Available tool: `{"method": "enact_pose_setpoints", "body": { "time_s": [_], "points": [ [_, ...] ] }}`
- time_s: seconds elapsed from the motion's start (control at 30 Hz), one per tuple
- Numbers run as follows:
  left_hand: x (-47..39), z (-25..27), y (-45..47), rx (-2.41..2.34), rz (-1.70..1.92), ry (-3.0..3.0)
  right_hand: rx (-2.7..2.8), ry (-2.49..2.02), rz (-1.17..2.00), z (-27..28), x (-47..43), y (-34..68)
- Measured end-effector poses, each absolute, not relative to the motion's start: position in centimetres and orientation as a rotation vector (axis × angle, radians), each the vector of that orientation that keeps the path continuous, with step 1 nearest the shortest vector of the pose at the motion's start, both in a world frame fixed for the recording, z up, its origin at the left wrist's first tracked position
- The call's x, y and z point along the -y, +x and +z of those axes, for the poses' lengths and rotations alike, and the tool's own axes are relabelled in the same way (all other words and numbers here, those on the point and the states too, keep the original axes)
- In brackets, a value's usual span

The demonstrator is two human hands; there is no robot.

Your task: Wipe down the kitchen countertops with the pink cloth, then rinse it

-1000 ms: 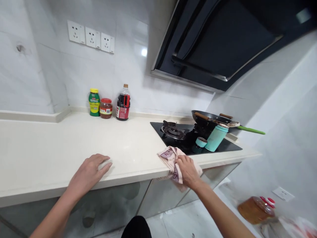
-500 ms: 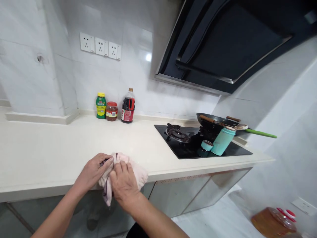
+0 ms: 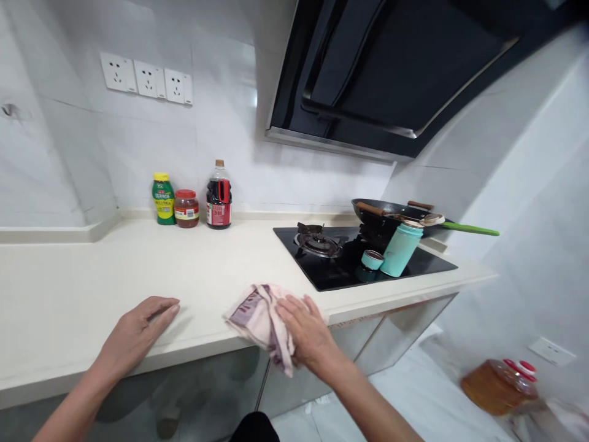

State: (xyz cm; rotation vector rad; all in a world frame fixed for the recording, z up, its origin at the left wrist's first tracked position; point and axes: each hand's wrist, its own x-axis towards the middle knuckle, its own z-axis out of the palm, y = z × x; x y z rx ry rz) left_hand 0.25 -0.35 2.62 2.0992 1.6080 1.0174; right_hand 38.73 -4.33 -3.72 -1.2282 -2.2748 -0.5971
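Observation:
My right hand [image 3: 306, 331] presses a pink-and-white cloth [image 3: 264, 313] with a purple patterned band against the counter's front edge. Its fingers lie over the right part of the cloth, and a purple fold hangs down past the edge. My left hand [image 3: 138, 331] is near the front edge of the countertop [image 3: 193, 264], to the left of the cloth and apart from it. Its fingers are stretched out to the right, the thumb a little below them, with nothing in them.
A green bottle [image 3: 164, 199], a red-lidded jar [image 3: 186, 209] and a dark sauce bottle [image 3: 219, 196] stand by the wall. Right, the gas hob [image 3: 331, 279] bears a wok [image 3: 368, 215], a turquoise flask [image 3: 402, 250] and its cup [image 3: 372, 260]. A range hood [image 3: 368, 73] overhangs it.
My left hand has let go of the cloth and moved left. My right hand has carried the cloth rightward along the edge, spreading it wider. The view has shifted right.

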Motion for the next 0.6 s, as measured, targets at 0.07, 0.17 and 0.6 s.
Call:
{"method": "enact_pose_setpoints", "body": {
  "time_s": [0.07,0.17,0.6],
  "points": [
    [0.2,2.4,0.1,-1.624,1.006,2.102,2.249,-1.311,-0.675,-4.2,4.4,42.8],
    [-0.1,2.0,0.0,-1.634,0.977,2.108,2.195,-1.503,-0.823,-4.8,4.9,48.8],
    [-0.8,1.5,0.0,-1.701,0.893,2.226,1.893,-2.138,-1.099,-5.1,4.2,67.7]
  ]
}}
